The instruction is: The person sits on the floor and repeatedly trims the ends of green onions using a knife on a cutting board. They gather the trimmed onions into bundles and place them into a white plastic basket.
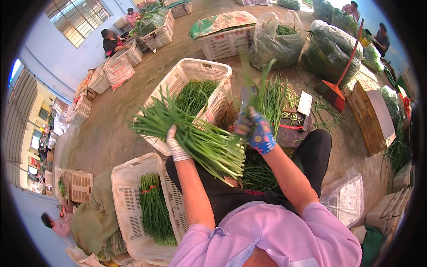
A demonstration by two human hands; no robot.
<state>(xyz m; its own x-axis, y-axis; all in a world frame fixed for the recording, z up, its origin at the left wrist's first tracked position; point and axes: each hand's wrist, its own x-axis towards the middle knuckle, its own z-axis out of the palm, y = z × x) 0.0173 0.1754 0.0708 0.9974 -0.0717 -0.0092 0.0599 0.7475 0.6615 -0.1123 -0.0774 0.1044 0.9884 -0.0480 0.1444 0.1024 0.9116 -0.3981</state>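
Observation:
My left hand [176,147], in a whitish glove, grips a large loose bunch of garlic chives [210,143]. The pale stem ends point right, over my lap. Beside those stems is my right hand [258,131], in a blue flowered glove, its fingers closed around a few green leaves [255,100] blurred by motion. More chives [275,103] lie just beyond it, next to a cleaver [304,103] with a dark handle and scattered cut stem ends [292,100]. Dark green leaves [258,173] are heaped between my legs.
A white plastic crate [218,68] holding chives stands ahead. Another crate [128,167], at left, contains a banded bundle [155,207]. Beyond the cleaver are a red broom [335,93] and stuffed plastic bags [278,50]. A wooden block [368,116] stands right. Other people work along the walls.

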